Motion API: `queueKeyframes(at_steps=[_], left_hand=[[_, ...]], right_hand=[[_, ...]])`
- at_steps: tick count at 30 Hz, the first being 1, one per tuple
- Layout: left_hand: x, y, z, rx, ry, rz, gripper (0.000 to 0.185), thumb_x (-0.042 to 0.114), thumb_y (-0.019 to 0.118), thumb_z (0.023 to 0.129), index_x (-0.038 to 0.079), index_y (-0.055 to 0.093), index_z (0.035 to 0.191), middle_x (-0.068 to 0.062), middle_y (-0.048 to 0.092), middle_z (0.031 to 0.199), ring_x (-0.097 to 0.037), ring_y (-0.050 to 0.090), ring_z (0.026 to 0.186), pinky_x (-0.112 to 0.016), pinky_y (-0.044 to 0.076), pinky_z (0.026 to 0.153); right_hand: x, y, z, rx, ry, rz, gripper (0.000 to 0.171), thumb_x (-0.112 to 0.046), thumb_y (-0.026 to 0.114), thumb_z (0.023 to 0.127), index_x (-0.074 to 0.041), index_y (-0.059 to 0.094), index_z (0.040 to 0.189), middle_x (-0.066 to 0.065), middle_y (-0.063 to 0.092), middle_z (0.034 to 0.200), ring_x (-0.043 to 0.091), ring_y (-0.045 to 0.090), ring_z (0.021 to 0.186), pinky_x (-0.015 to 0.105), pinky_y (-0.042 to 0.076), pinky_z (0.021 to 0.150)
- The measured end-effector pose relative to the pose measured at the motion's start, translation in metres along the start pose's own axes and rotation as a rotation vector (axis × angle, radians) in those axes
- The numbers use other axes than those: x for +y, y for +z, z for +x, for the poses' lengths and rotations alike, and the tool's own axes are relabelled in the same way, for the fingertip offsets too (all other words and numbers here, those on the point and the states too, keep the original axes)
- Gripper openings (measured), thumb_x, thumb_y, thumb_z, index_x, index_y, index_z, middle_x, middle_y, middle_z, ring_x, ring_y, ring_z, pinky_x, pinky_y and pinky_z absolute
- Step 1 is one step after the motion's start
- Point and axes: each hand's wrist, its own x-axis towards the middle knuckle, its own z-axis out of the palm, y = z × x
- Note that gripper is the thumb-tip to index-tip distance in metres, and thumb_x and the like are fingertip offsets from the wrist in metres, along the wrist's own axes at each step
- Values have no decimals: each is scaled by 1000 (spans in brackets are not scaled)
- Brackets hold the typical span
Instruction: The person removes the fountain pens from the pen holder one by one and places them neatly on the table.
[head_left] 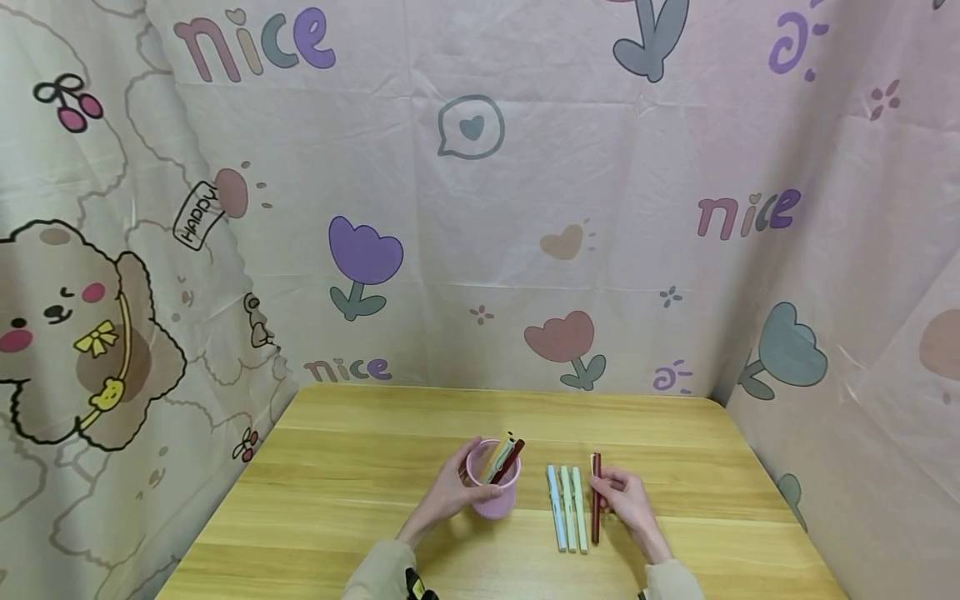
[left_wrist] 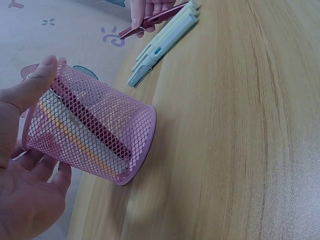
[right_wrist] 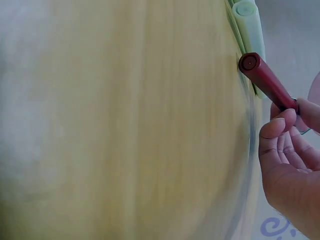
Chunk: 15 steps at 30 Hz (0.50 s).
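My left hand [head_left: 453,490] grips a pink mesh pen cup [left_wrist: 95,120] near its rim, thumb on one side and fingers on the other. Inside the cup lean a dark red pen [head_left: 508,461], a yellow one and a pale one, their tops above the rim. With thumb and fingers my right hand [head_left: 626,498] pinches another dark red pen [right_wrist: 267,80] by its upper part. Just left of that pen lie a light blue pen [head_left: 557,508] and two pale green pens [head_left: 574,510], side by side on the table.
The wooden table [head_left: 315,500] spreads under both hands. Behind it hangs a printed cloth backdrop [head_left: 465,250], which continues along the left and right sides. The cup stands left of the row of pens.
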Motion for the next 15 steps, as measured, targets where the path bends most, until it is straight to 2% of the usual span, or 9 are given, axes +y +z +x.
queueKeyframes(at_steps=[15], left_hand=[[-1, 0, 1, 2, 5, 9, 100, 23, 86, 79, -4, 28, 155, -31, 37, 156, -50, 39, 143, -62, 36, 117]], right_hand=[[1, 2, 2, -33, -8, -133, 23, -2, 68, 91, 15, 64, 106, 5, 64, 75, 9, 53, 58, 18, 44, 48]])
